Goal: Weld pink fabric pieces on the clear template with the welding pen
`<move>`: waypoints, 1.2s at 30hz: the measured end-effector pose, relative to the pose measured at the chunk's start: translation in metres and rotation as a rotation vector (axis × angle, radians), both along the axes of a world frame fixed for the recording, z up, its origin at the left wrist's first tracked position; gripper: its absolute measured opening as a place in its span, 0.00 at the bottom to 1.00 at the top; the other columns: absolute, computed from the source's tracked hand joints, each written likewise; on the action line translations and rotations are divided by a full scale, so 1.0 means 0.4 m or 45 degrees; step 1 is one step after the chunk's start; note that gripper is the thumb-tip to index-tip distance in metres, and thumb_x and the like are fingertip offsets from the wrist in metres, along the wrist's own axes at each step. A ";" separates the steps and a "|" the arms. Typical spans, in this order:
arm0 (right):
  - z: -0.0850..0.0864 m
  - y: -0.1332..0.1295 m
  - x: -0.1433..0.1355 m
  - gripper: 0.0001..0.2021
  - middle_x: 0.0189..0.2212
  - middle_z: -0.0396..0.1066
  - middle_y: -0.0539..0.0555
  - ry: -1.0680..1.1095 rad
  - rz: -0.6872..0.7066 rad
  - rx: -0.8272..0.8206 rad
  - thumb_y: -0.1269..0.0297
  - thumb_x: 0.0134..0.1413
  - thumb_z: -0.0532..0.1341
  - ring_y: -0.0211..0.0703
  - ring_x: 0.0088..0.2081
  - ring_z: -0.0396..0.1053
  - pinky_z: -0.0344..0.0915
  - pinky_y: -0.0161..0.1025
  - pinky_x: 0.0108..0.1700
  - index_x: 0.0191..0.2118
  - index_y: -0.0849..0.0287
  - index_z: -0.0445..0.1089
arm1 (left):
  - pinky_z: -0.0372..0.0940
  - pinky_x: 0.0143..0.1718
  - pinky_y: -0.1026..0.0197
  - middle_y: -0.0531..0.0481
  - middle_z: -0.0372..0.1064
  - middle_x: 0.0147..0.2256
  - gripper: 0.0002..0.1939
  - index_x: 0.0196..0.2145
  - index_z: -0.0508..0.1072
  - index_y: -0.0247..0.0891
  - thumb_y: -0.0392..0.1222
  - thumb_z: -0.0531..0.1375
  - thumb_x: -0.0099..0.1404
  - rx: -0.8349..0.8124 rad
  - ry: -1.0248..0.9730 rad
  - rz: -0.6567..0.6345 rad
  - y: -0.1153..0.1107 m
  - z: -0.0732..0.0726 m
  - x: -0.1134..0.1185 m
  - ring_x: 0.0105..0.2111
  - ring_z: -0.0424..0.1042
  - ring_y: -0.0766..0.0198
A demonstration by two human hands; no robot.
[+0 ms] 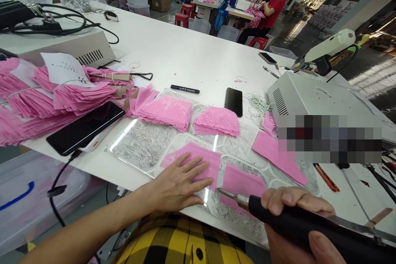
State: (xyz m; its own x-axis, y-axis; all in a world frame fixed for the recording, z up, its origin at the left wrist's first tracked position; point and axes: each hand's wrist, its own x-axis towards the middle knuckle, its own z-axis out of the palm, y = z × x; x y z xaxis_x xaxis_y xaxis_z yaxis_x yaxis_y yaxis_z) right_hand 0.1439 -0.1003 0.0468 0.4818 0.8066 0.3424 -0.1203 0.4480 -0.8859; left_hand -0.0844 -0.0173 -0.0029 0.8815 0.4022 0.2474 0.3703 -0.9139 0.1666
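Observation:
My left hand (185, 181) lies flat, fingers spread, on a pink fabric piece (210, 159) over a clear template with a marbled pattern (142, 144). My right hand (297, 214) is wrapped round a black-handled tool (284, 218); its thin metal tip points left, at the gap between that piece and another pink piece (241, 179). Behind my hands are two stacks of pink lace pieces, one at the left (167, 111) and one at the right (216, 121). A further pink piece (278, 154) lies at the template's right side.
Bundled pink fabric (71, 95) and a large black phone (86, 128) are at left. A marker (185, 89), a smaller phone (234, 102) and tangled string (258, 105) lie behind. Grey boxes (328, 99) stand on both sides. A person in red (278, 8) sits farther back.

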 end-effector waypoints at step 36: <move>-0.003 0.015 -0.007 0.06 0.28 0.64 0.48 -0.028 0.125 0.048 0.62 0.51 0.60 0.36 0.26 0.66 0.67 0.41 0.30 0.34 0.57 0.67 | 0.51 0.61 0.38 0.39 0.58 0.62 0.25 0.60 0.64 0.43 0.57 0.52 0.71 -0.013 0.005 0.003 -0.003 -0.002 0.002 0.61 0.59 0.43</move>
